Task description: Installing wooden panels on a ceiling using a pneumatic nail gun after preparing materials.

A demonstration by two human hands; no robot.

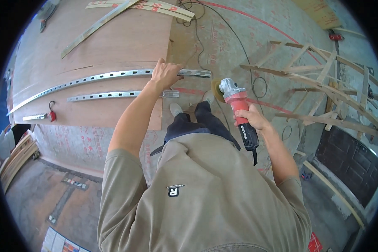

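Far left, a broad pinkish plywood sheet (126,46). Far right, a large frame of pale timber slats (326,68), well apart from the work. Across the near half of the sheet lies a long silvery slotted metal channel (113,74), its right end jutting past the sheet's right edge. Nearer me, a shorter silvery slotted metal channel (113,95) lies alongside, its end also overhanging.

Right of that edge hangs a red, black and silver angle grinder (235,99), its tan round disc (217,90) just beside the long channel's free end; from above I can't tell if they touch, nor whether the disc is spinning.

Right hand (254,117): fingers wrapped round the grinder body, a one-handed hold. Left hand (166,74): laid across the long channel near the sheet's edge; clamped or merely pressing, I can't tell.

My worries: if the disc runs and catches the unsupported end, the channel could jump or chatter; a lone hand may not check the kick. Bare fingers sit close to the disc. The pale shoes (175,109) are below, should an offcut or sparks drop.
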